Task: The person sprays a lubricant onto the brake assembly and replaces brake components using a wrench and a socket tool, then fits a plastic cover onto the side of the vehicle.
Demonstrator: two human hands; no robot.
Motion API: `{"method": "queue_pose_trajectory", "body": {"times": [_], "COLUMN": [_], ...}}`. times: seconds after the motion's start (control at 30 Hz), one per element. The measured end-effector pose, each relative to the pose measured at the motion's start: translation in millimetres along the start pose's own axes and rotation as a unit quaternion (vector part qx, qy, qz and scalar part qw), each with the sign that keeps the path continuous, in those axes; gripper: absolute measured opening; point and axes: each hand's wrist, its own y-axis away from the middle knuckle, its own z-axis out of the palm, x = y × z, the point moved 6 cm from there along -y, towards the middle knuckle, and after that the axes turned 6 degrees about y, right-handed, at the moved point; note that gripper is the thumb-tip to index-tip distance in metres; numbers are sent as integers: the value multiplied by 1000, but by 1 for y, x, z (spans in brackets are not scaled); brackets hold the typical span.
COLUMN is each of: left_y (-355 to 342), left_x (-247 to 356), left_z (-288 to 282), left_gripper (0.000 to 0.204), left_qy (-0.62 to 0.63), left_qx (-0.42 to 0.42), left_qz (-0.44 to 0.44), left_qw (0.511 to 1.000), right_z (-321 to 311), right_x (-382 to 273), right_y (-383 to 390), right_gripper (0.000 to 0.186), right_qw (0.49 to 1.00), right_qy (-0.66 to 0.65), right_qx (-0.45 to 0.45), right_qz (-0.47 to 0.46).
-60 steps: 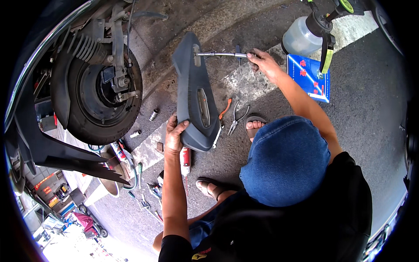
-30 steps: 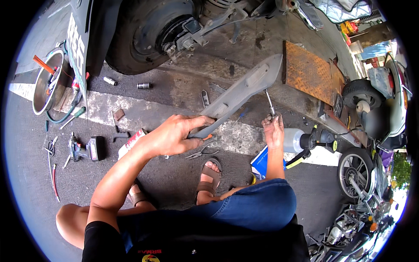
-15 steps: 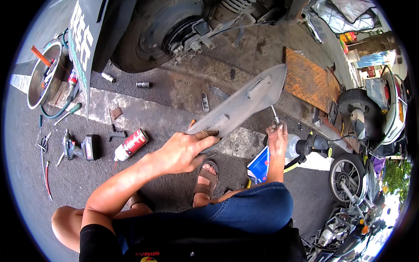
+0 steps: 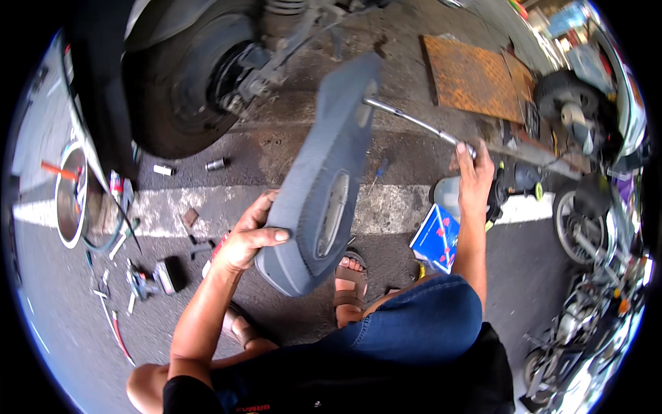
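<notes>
A long grey moulded cover panel (image 4: 303, 186) stands tilted in front of me, its slotted outer face turned up. My left hand (image 4: 249, 238) is closed on its lower left edge, thumb lying on top and fingers behind. Two oval slots show in the panel, a large one low down and a smaller one near the upper end. My right hand (image 4: 474, 172) grips a slim silver metal rod tool (image 4: 420, 126) by its near end. The tool's far tip reaches the panel's upper slot; whether it touches cannot be told.
A vehicle wheel (image 4: 186, 83) is at upper left. On the ground lie a cordless drill (image 4: 148, 277), a metal bowl (image 4: 69, 234) with tools, sockets (image 4: 216, 164) and a blue box (image 4: 436, 238). A rusty plate (image 4: 476, 76) and parked motorcycles (image 4: 586, 331) are at right.
The panel has swung more upright and turned from its inner side to its slotted outer face. My right hand has moved right, and the rod tool now points across to the panel. The view has shifted.
</notes>
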Motion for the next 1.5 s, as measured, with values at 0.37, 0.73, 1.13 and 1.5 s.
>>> {"method": "queue_pose_trajectory", "body": {"times": [0.37,0.73,1.13,1.5], "left_y": [4,11,-84,-125], "left_x": [-15,-6,131,157], "left_z": [-22,-21,34,22], "left_gripper": [68,70,68,59], "left_qy": [132,12,-357,-545], "left_qx": [39,74,-72,-16], "left_qz": [6,19,165,169], "left_qw": [991,997,917,821], "right_z": [7,36,80,127], "right_x": [-102,-113,46,91], "right_y": [-58,-59,-133,-142], "right_gripper": [33,28,20,12], "right_qw": [918,903,930,900], "right_qy": [231,218,-318,-374], "right_qx": [-64,-114,-129,-78], "right_qz": [-317,-351,135,208]}}
